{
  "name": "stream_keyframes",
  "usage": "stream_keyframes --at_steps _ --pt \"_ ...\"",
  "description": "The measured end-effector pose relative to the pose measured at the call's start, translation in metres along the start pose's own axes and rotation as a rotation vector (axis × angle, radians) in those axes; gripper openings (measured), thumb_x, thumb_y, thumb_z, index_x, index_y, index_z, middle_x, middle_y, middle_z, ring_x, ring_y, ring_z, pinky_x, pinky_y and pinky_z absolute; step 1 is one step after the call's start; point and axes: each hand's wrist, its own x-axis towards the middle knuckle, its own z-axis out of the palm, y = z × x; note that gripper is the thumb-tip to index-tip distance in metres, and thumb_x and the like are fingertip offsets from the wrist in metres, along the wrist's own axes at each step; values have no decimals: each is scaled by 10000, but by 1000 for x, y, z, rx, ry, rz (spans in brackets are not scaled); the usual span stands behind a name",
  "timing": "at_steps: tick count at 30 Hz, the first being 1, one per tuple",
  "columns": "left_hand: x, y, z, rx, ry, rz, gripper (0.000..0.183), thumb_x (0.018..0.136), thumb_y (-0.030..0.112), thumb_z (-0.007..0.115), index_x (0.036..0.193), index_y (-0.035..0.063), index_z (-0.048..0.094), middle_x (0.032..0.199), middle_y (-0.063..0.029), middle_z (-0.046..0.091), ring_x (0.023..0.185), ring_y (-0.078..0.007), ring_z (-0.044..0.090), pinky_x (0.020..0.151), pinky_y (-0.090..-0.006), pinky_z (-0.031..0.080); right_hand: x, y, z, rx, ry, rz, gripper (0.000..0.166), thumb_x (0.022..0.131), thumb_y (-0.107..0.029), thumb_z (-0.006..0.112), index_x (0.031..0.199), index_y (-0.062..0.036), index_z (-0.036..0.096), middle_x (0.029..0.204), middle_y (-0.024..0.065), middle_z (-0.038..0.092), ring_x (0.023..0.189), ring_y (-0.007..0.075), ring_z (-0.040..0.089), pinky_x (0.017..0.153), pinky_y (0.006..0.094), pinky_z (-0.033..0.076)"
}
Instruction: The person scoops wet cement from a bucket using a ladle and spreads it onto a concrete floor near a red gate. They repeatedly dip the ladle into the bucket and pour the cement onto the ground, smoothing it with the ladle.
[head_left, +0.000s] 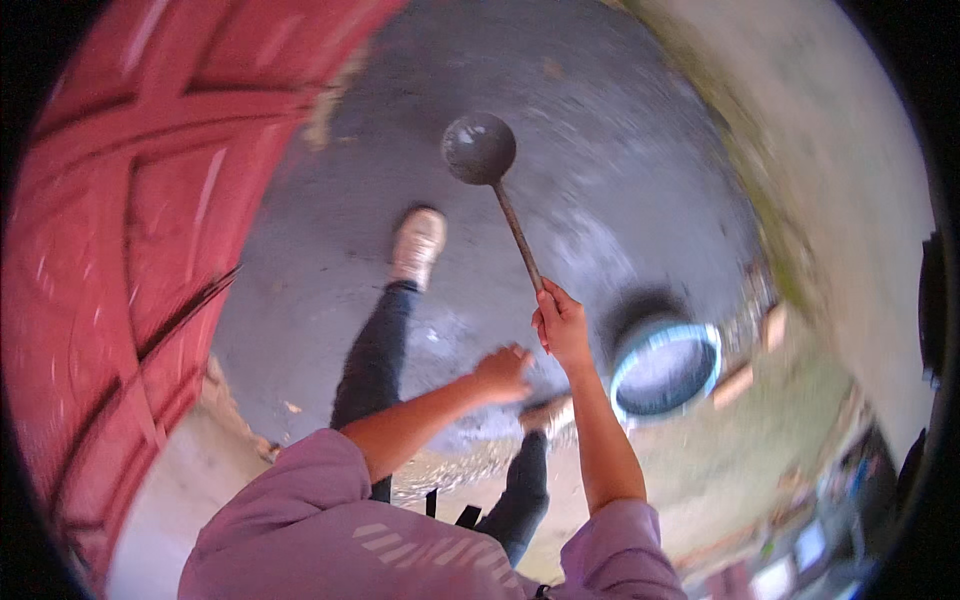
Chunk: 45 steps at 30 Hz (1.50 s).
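My right hand (561, 319) grips the end of the handle of a long-handled metal ladle (480, 148). The ladle's round, dark bowl is held out ahead of me over the grey floor; whether anything is in it I cannot tell. Near my right wrist, my left hand (506, 373) is blurred, its fingers partly curled, and touches neither the ladle nor anything else that I can see. To the right of my right forearm stands a round blue basin (666, 371), which seems to hold water.
A red panelled door (172, 187) rises along the left. Dark, wet-looking concrete floor (600, 150) spreads ahead, with a pale wall (847, 150) at the right. Brick pieces (733, 386) lie beside the basin. Blurred objects are at the lower right. My feet are spread in a stride.
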Motion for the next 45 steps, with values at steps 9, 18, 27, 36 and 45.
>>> stream_keyframes --at_steps 9,18,27,36,45 --pt "25 -11 48 184 60 -6 449 756 307 632 1097 50 493 1126 -163 503 1069 -336 491 868 -413 423 -249 180 -182 25 909 128 314 914 -154 506 1179 12 539 564 -1 497 430 41 417 372 221 342" --pt "41 -57 89 352 65 -54 409 762 289 645 1062 50 504 1096 -146 539 1025 -303 532 848 -386 436 -204 367 -267 -132 1307 314 304 892 -213 510 1100 -7 591 615 104 601 453 161 546 427 317 425" --pt "44 -42 95 386 -55 -194 426 779 306 617 1108 62 502 1140 -147 511 1084 -314 491 885 -394 413 -126 415 -264 -122 1229 136 283 899 -187 494 1102 -6 572 574 90 552 462 154 540 438 333 413" --pt "43 -43 98 360 -50 -187 417 778 308 621 1089 54 508 1123 -144 527 1033 -303 531 856 -381 433 -122 384 -256 1073 885 -70 233 934 -230 486 1086 -59 531 514 -27 365 366 46 285 311 199 225" --pt "40 -48 91 339 -37 -174 425 770 304 635 1086 53 501 1099 -136 542 1011 -285 551 832 -375 447 -152 395 -286 -349 1341 76 309 877 -180 537 1153 -45 565 707 140 638 571 253 613 535 376 476"
